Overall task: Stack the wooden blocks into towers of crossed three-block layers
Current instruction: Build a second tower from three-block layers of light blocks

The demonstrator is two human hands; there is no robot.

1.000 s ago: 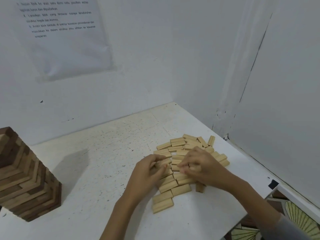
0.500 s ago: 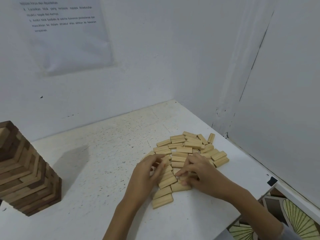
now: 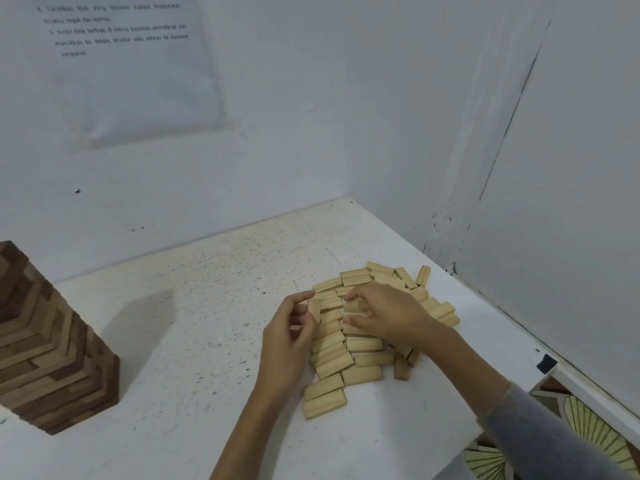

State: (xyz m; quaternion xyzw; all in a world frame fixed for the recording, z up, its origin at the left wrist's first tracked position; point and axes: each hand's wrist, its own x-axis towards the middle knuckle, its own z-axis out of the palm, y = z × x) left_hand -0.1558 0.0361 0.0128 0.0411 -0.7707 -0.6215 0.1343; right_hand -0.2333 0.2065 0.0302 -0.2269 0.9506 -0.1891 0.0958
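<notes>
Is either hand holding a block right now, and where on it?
The left hand pinches one light block, seemingly by its ends. The right hand curls over the pile; whether it grips cannot be told.

- Left grip (image 3: pixel 291 329) pinches one block (image 3: pixel 314 309) at the edge of the pale blocks (image 3: pixel 363 344) — spread flat on the desk (image 3: pixel 194 341).
- Right grip (image 3: pixel 386 313) curls round some mid-spread.
- Striped tower (image 3: pixel 45 344) stands far left.
</notes>
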